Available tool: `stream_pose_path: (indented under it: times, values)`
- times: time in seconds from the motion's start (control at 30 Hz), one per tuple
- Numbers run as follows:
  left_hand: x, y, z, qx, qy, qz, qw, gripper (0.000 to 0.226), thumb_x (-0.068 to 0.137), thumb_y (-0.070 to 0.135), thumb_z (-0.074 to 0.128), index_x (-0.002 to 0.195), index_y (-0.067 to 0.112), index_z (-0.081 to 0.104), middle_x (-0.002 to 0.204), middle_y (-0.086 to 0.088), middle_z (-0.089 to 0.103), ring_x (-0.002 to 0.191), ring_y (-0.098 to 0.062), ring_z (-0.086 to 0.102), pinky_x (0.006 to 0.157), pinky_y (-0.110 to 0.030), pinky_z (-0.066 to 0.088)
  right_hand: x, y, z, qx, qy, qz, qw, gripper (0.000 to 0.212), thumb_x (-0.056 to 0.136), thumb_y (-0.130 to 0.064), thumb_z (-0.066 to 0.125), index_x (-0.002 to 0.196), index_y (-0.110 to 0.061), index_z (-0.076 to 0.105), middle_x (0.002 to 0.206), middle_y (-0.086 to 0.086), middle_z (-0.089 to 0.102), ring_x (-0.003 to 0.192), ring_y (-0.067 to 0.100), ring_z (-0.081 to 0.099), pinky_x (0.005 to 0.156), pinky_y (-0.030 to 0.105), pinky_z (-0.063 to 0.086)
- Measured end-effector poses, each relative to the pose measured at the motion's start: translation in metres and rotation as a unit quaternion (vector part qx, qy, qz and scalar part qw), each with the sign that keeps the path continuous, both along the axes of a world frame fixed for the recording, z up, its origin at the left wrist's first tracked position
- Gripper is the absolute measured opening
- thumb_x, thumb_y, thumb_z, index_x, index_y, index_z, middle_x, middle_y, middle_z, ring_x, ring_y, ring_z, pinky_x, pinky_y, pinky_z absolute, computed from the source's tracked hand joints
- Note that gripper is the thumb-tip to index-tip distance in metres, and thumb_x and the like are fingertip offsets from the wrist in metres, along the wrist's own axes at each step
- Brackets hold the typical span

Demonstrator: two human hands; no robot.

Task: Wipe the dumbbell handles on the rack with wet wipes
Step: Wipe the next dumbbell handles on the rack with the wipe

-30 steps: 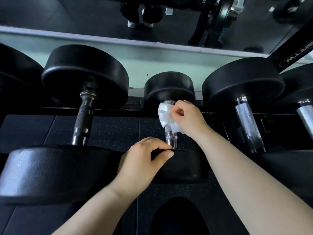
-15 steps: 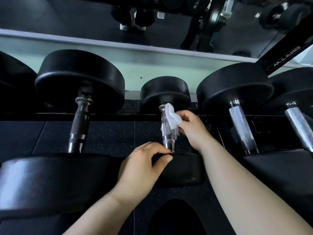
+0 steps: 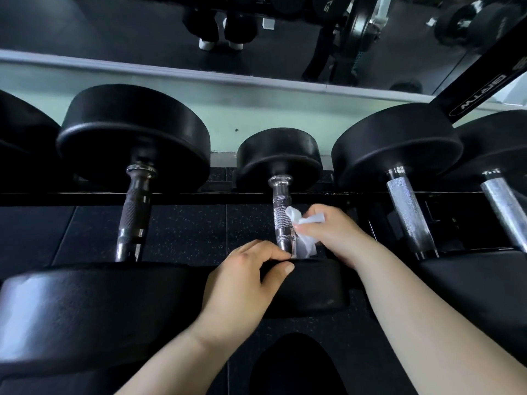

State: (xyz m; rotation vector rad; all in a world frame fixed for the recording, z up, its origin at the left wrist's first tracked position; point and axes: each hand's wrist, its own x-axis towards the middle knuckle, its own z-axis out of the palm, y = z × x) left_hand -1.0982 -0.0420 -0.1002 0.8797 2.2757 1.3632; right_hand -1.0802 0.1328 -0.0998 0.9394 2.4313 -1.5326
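A small black dumbbell lies on the rack in the middle, its chrome knurled handle (image 3: 281,215) running away from me. My right hand (image 3: 332,232) pinches a crumpled white wet wipe (image 3: 302,232) against the right side of that handle, near its lower end. My left hand (image 3: 242,286) grips the near head (image 3: 316,286) of this dumbbell, fingers curled over its top edge and thumb on its face. The far head (image 3: 281,155) is uncovered.
A bigger dumbbell with a dark handle (image 3: 134,212) lies to the left. Two more with bright handles (image 3: 407,215) lie to the right. A black rack rail (image 3: 199,198) crosses behind the handles. A mirror above shows gym gear; speckled floor lies below.
My right hand has slid the wipe from the handle's far end down toward the near head. My left hand has kept its hold on the near head.
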Motion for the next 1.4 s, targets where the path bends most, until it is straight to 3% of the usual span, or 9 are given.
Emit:
stream_pose_path:
  times: [0.1,0.2,0.43,0.63,0.83,0.97,1.07,1.3,1.4]
  values:
    - [0.0,0.0,0.0,0.002,-0.002,0.003,1.0,0.011,0.083,0.027,0.06,0.082,0.037,0.058,0.081,0.025,0.057,0.093,0.004,0.053,0.081,-0.012,0.041,-0.019,-0.002,0.005,0.034,0.052,-0.063,0.996,0.021,0.082,-0.014,0.059,0.064,-0.021,0.051,0.067,-0.004,0.052,0.067,0.013,0.05,0.054,0.022,0.039]
    - [0.001,-0.001,0.0,0.004,-0.008,0.009,1.0,0.009,0.083,0.027,0.06,0.082,0.036,0.059,0.081,0.024,0.058,0.094,0.005,0.051,0.08,-0.011,0.041,-0.042,-0.003,0.008,0.046,0.123,-0.114,0.985,0.009,0.08,-0.003,0.058,0.073,-0.009,0.06,0.065,-0.005,0.051,0.07,0.014,0.049,0.054,0.016,0.038]
    - [0.001,0.0,0.001,-0.006,0.002,0.002,1.0,0.015,0.084,0.028,0.059,0.078,0.041,0.056,0.08,0.026,0.056,0.092,0.004,0.053,0.079,-0.012,0.042,0.007,-0.004,0.012,0.026,-0.005,0.023,0.999,0.02,0.078,-0.008,0.065,0.066,-0.022,0.058,0.068,-0.003,0.053,0.064,0.009,0.048,0.052,0.015,0.038]
    - [0.001,0.0,0.0,-0.01,0.001,0.009,1.0,0.008,0.084,0.028,0.059,0.083,0.036,0.059,0.08,0.026,0.055,0.091,0.005,0.052,0.077,-0.009,0.04,-0.038,-0.002,0.01,0.068,0.1,-0.073,0.99,0.029,0.079,-0.002,0.06,0.059,-0.023,0.052,0.065,-0.006,0.049,0.059,0.006,0.044,0.04,0.005,0.032]
    - [0.001,-0.001,0.003,-0.015,-0.007,0.005,1.0,0.009,0.085,0.028,0.058,0.084,0.037,0.059,0.082,0.025,0.055,0.091,0.002,0.053,0.08,-0.017,0.044,0.005,-0.007,0.014,0.067,-0.007,0.055,0.996,0.022,0.077,-0.009,0.065,0.062,-0.021,0.054,0.063,-0.006,0.048,0.058,0.005,0.042,0.041,0.005,0.031]
    - [0.001,-0.001,0.002,-0.021,-0.012,0.011,1.0,0.007,0.085,0.028,0.058,0.088,0.033,0.062,0.084,0.024,0.056,0.092,0.0,0.054,0.082,-0.022,0.045,-0.018,-0.003,0.013,0.049,0.032,-0.023,0.998,0.022,0.079,-0.008,0.063,0.062,-0.019,0.054,0.063,-0.002,0.051,0.058,0.009,0.047,0.045,0.017,0.039]
    - [0.002,-0.001,0.002,-0.016,-0.013,0.014,1.0,0.006,0.085,0.028,0.058,0.088,0.032,0.063,0.084,0.023,0.057,0.092,-0.001,0.054,0.082,-0.023,0.045,-0.032,-0.004,0.008,0.023,0.09,-0.096,0.991,0.023,0.078,-0.006,0.062,0.062,-0.018,0.053,0.063,-0.002,0.05,0.059,0.009,0.045,0.047,0.016,0.037]
    - [0.002,-0.001,0.002,-0.019,-0.006,0.013,1.0,0.009,0.086,0.03,0.057,0.092,0.031,0.064,0.085,0.024,0.055,0.092,-0.001,0.055,0.083,-0.024,0.045,0.009,-0.011,0.013,0.04,-0.013,0.028,0.999,0.019,0.076,-0.006,0.063,0.061,-0.016,0.055,0.063,-0.002,0.05,0.062,0.011,0.045,0.055,0.022,0.036]
    - [0.001,-0.001,0.001,-0.021,-0.007,0.018,1.0,0.011,0.086,0.03,0.058,0.094,0.029,0.064,0.084,0.024,0.055,0.093,-0.001,0.054,0.084,-0.024,0.045,-0.016,-0.01,0.014,0.095,0.036,-0.045,0.994,0.02,0.079,-0.008,0.058,0.063,-0.02,0.055,0.062,-0.003,0.052,0.06,0.012,0.048,0.048,0.016,0.038]
